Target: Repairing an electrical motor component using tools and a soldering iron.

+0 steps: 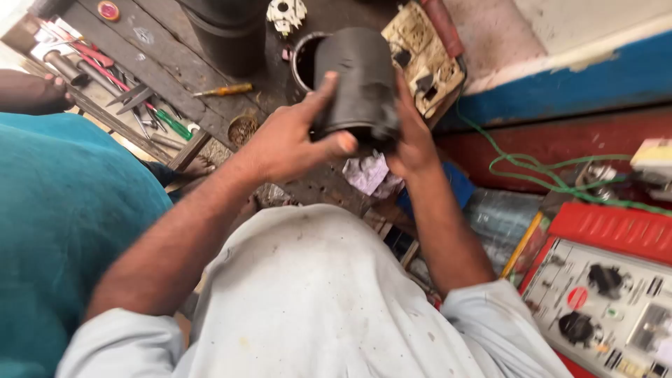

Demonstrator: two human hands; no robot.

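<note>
Both hands, left and right, clasp a greasy black cylinder; it could slip onto the counter.

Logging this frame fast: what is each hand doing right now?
Left hand: closed on the dark metal cylinder, thumb across its lower rim.
Right hand: closed on the same cylinder, far side.

Both hands grip a dark metal cylinder: left hand w/ thumb up its side, right hand wrapped behind. Crumpled paper just below fingers, screwdriver left of thumb, red control box far right.
</note>
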